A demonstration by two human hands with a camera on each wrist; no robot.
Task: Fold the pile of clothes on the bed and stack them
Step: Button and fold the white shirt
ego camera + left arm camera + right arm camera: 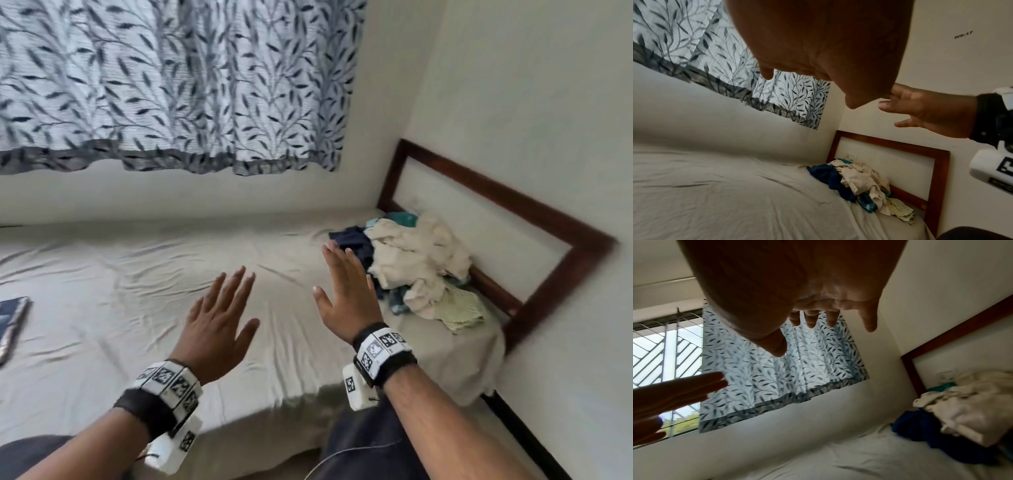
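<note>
A loose pile of clothes [418,263] lies on the bed [137,284] against the headboard at the right: cream pieces on top, a dark blue garment [352,241] at its left, teal and pale green striped pieces below. The same pile of clothes [857,181] shows in the left wrist view, and the pile of clothes [970,405] in the right wrist view. My left hand [219,315] hovers above the sheet, fingers straight and spread, holding nothing. My right hand [346,287] is raised just left of the pile, fingers straight, empty.
The wooden-framed headboard [534,219] stands behind the pile against the right wall. A leaf-print curtain [171,82] hangs over the window beyond the bed. A dark flat object [12,325] lies at the bed's left edge. My knees show below the mattress edge.
</note>
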